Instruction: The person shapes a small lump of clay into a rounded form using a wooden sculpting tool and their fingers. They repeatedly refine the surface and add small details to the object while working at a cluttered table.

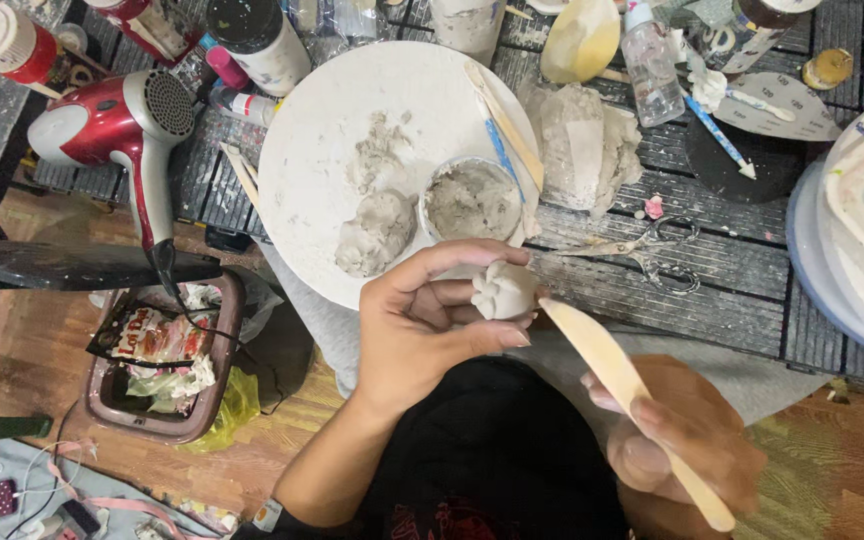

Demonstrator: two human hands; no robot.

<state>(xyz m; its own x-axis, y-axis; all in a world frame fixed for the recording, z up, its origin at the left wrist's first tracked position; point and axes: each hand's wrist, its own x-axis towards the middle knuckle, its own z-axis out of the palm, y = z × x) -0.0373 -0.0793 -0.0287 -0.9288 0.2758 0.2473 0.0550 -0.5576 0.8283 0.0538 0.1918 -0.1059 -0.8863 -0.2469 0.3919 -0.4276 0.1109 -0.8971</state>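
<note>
The left hand (422,320) pinches a small white clay piece (503,290) between thumb and fingertips, holding it up over the person's lap, just short of the table edge. The right hand (687,430) is closed around a flat wooden stick (620,380), gripping it near its lower end. The stick's long axis runs up and to the left from that hand, and its tip sits just beside the clay, on its right side, touching or nearly so. The clay is thus up-left of the right hand and at the left hand's fingertips; the left hand is the nearer one.

Just beyond the left hand lies a round white board (322,150) with a clay lump (374,232) and a small bowl (472,200) of grey paste. Scissors (642,245) lie on the table beyond the stick. A red hair dryer (117,130) sits well to the left, and below it a bin (157,360) of wrappers. Nothing stands between stick and clay.
</note>
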